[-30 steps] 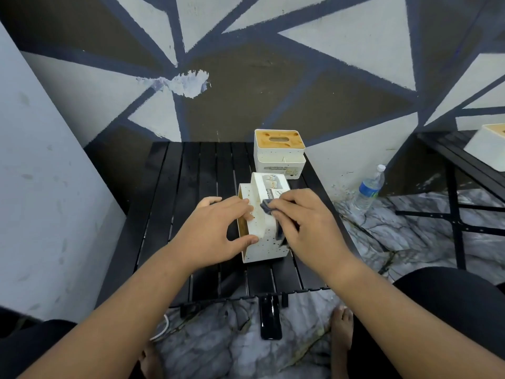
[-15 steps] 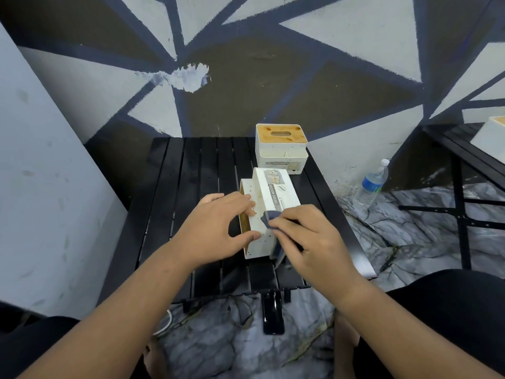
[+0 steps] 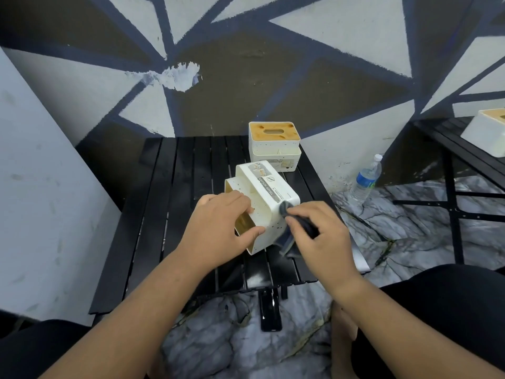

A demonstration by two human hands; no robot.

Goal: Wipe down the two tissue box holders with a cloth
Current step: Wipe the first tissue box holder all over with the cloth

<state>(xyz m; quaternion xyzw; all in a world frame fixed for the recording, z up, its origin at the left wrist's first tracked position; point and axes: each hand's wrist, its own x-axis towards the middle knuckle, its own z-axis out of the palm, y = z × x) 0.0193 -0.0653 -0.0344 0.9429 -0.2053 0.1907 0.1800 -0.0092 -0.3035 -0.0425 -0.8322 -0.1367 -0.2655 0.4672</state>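
Note:
A white speckled tissue box holder (image 3: pixel 266 192) lies tipped on its side on the black slatted table (image 3: pixel 175 203), label strip facing up. My left hand (image 3: pixel 218 233) grips its near left side, thumb underneath and fingers on top. My right hand (image 3: pixel 319 236) holds a dark grey cloth (image 3: pixel 289 231) and presses it against the holder's near right corner. A second holder (image 3: pixel 274 146) with a wooden slotted lid stands upright at the table's far edge, just behind the first.
A plastic water bottle (image 3: pixel 367 177) stands on the marble floor right of the table. A black phone (image 3: pixel 270 310) lies on the floor by the table's front edge. Another black table (image 3: pixel 448 143) with a white box (image 3: pixel 486 135) is at far right. The painted wall is close behind.
My right hand with the cloth has slid toward me along the holder's upper side, from near its middle to its near corner. My left hand keeps its grip.

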